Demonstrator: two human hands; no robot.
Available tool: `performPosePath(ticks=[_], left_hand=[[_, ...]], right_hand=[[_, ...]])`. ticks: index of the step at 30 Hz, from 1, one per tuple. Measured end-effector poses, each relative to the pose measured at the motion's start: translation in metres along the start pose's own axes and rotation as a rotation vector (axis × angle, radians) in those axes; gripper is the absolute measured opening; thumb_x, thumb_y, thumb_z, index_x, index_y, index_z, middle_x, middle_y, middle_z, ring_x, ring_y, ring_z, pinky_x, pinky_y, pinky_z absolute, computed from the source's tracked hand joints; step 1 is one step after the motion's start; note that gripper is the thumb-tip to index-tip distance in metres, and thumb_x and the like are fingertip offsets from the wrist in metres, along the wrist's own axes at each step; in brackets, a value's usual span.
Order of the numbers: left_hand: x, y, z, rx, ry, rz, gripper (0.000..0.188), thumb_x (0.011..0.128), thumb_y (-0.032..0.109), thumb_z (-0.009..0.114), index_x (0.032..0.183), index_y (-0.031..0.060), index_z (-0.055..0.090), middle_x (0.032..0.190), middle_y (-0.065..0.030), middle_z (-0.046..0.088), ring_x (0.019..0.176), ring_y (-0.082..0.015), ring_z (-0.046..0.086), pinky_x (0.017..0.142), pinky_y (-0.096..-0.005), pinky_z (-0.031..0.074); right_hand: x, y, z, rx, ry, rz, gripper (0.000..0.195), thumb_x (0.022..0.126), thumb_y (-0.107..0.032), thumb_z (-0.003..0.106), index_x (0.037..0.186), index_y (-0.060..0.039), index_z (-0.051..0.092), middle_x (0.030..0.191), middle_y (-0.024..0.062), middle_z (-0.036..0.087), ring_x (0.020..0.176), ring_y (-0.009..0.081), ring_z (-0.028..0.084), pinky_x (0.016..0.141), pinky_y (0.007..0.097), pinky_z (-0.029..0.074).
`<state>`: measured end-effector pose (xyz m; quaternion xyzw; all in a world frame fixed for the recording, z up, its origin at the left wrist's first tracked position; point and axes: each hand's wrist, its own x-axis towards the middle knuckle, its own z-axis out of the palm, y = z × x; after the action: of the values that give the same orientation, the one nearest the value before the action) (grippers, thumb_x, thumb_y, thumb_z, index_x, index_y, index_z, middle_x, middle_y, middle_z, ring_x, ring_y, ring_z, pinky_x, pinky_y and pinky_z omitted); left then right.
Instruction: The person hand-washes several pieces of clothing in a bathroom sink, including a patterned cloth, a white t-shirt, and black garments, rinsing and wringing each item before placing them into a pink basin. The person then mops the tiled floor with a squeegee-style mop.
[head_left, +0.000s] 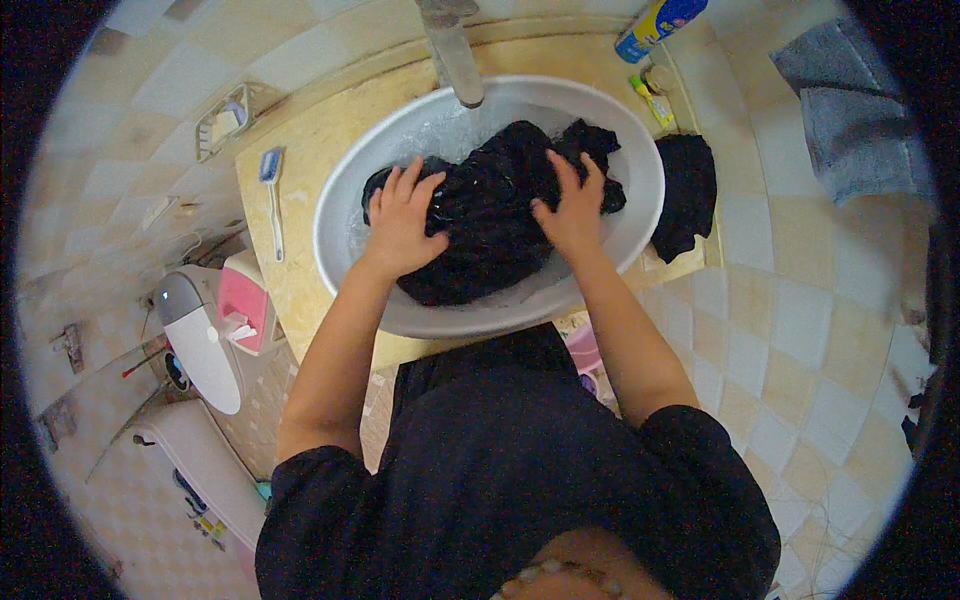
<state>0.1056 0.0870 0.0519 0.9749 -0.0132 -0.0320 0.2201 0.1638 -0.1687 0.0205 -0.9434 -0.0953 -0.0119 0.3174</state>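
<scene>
A wet black garment (487, 240) lies bunched in an oval metal basin (600, 285) that holds some water. My left hand (405, 217) rests on the cloth's left end with fingers spread. On the right part of the cloth sits my right hand (574, 206), its fingers also apart and slightly bent. Neither hand is closed around the fabric. Above the basin's back rim hangs the faucet (454, 60), with disturbed water below its mouth.
Left of the basin, a blue-bristled scrub brush (271, 199) lies on the yellowish counter (300, 289). Another black cloth (684, 195) lies at the right, near a yellow tube (652, 101) and a blue-yellow bottle (656, 30). A wall-mounted soap rack (225, 120) is at left. A toilet (202, 337) stands lower left.
</scene>
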Motion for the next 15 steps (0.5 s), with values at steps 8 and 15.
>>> performPosePath(ticks=[8, 15], left_hand=[[0.015, 0.003, 0.050, 0.148, -0.183, -0.143, 0.110, 0.059, 0.060, 0.078, 0.148, 0.0236, 0.025, 0.152, -0.0122, 0.025, 0.141, -0.0420, 0.013, 0.110, -0.0629, 0.013], [0.033, 0.016, 0.051, 0.247, -0.335, -0.265, 0.111, 0.056, 0.050, 0.084, 0.147, 0.0221, 0.026, 0.151, -0.0089, 0.025, 0.140, -0.0437, 0.014, 0.111, -0.0624, 0.013]], right_hand=[[0.007, 0.007, 0.038, -0.401, -0.341, 0.122, 0.067, 0.080, -0.027, 0.067, 0.140, -0.0371, 0.040, 0.153, 0.0179, 0.014, 0.138, 0.0400, 0.022, 0.103, 0.0572, 0.034], [0.007, 0.027, 0.057, -0.438, -0.356, 0.137, 0.069, 0.079, -0.043, 0.066, 0.142, -0.0354, 0.038, 0.153, 0.0175, 0.017, 0.138, 0.0396, 0.023, 0.104, 0.0637, 0.025]])
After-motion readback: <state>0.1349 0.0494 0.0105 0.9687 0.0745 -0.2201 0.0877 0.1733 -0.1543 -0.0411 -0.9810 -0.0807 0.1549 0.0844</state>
